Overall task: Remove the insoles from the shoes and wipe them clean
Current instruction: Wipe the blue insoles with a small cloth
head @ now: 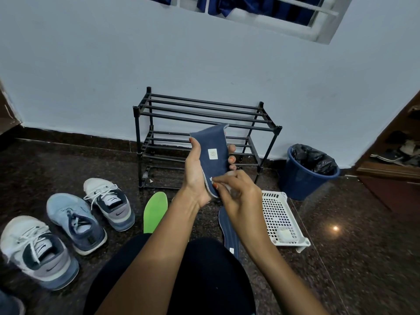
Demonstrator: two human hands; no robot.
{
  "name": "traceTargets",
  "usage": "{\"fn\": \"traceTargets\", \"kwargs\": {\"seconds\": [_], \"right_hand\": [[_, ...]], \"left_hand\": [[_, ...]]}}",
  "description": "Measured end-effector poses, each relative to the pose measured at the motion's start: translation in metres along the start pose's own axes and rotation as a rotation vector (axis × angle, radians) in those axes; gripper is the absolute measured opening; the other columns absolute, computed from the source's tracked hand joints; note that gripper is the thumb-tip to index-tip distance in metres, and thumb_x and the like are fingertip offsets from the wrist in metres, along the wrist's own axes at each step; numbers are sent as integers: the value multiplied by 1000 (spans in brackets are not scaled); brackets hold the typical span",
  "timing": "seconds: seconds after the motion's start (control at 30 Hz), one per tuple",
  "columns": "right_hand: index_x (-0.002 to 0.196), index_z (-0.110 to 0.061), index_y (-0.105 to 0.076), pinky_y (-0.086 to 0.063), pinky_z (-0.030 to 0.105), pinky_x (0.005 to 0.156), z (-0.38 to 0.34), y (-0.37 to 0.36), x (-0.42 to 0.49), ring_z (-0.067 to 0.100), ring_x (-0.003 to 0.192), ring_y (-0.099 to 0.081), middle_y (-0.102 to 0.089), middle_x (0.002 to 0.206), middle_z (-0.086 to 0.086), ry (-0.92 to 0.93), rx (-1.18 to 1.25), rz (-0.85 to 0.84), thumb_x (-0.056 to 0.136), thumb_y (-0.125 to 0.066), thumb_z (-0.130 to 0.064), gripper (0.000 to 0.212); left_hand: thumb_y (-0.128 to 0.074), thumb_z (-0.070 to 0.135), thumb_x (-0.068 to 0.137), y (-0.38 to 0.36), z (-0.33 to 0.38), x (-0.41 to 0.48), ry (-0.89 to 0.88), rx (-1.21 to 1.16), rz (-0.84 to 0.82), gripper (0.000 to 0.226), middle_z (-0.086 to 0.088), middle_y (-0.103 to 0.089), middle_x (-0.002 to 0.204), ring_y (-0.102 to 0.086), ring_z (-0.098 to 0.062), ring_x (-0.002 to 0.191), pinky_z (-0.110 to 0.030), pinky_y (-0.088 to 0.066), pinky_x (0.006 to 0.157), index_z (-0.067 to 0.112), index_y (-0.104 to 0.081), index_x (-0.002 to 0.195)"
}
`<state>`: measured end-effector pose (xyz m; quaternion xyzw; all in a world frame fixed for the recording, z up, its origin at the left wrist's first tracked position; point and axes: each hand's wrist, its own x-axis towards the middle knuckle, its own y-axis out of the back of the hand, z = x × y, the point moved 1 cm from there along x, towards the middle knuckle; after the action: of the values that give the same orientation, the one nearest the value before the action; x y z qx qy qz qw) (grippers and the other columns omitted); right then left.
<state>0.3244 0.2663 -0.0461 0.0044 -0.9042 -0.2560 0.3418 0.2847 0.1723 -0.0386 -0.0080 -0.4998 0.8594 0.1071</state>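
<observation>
Indoor light is kinda dim and flat, with a cool blue cast on the pale painted wall (pixel 91 76) beyond the hands. There's one hard glare spot on the polished dark speckled stone floor (pixel 354 223), off right of the right hand (pixel 241 198). That hand's fingers and the white wad (pixel 228 188) they pinch smear with motion blur. The dark blue fabric insole (pixel 214 155) gripped in the left hand (pixel 195 178) looks sharp. Wide-angle bending tilts the white window frame (pixel 295 26) high above them.

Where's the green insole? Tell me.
Head view, left of centre: the green insole lies on the floor, right of the far white sneaker, before the shoe rack.
</observation>
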Motion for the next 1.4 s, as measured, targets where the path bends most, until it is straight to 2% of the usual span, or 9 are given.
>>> {"fn": "traceTargets", "kwargs": {"seconds": [0.17,0.37,0.43,0.63,0.87,0.93,1.07,1.27,1.4], "right_hand": [[87,-3,-71,-39,4,71,-3,2,-6,1,82,-54,-54,82,-5,0,14,-36,79,-62,6,15],[88,-1,-70,-38,4,73,1,-1,9,13,79,-55,-54,85,3,8,-97,65,80,-60,4,14],[87,-1,-70,-39,5,73,1,-3,7,8,79,-54,-54,85,2,18,-61,53,79,-58,1,15],[87,-3,-71,-37,3,72,-2,-3,-4,-6,82,-52,-51,83,-13,-2,21,-37,78,-59,1,15],[88,-1,-70,-41,10,74,3,-3,10,18,81,-56,-54,86,3,2,-85,32,80,-58,1,14],[87,-2,-70,-43,13,75,2,-4,7,15,82,-57,-55,86,3,6,-58,12,79,-57,0,15],[87,-3,-71,-41,8,71,-2,-1,-4,1,82,-52,-51,82,-12,-15,37,-77,78,-58,-3,16],[86,-3,-71,-36,2,73,4,6,1,7,78,-53,-53,83,0,-4,-109,-34,79,-63,4,13],[87,-2,-70,-39,9,72,4,1,0,18,78,-55,-51,84,0,16,-141,-2,80,-58,-1,14]], "left_hand": [[-18,65,94,-1,-2,1,-4,0,-24,80,-6,-61,79,-53,-14,62,-24,-48,57,10,-75,82],[-16,67,93,-1,-4,0,32,19,-30,78,-6,-62,80,-56,-15,65,-26,-49,62,9,-68,98],[-15,66,93,0,-3,0,10,14,-25,76,-6,-62,80,-55,-15,65,-26,-50,61,9,-64,104],[-18,63,95,0,-3,1,-56,2,6,80,-7,-63,79,-55,-16,64,-24,-51,60,12,-77,76],[-11,67,93,-3,-4,-1,-7,43,-6,86,-4,-63,72,-57,-14,62,-24,-49,63,15,-78,75],[-13,66,94,-3,-3,-1,-26,31,10,85,-4,-63,74,-57,-14,63,-24,-50,63,14,-78,75],[-17,64,95,0,-1,0,-66,-3,25,80,-6,-64,79,-56,-16,66,-25,-50,63,13,-77,76],[-16,66,93,-3,-3,1,-32,22,22,83,-6,-64,77,-55,-15,64,-24,-49,60,12,-77,76],[-16,66,93,-1,-3,1,-33,5,28,84,-6,-63,76,-56,-15,61,-24,-50,57,12,-78,79]]}}
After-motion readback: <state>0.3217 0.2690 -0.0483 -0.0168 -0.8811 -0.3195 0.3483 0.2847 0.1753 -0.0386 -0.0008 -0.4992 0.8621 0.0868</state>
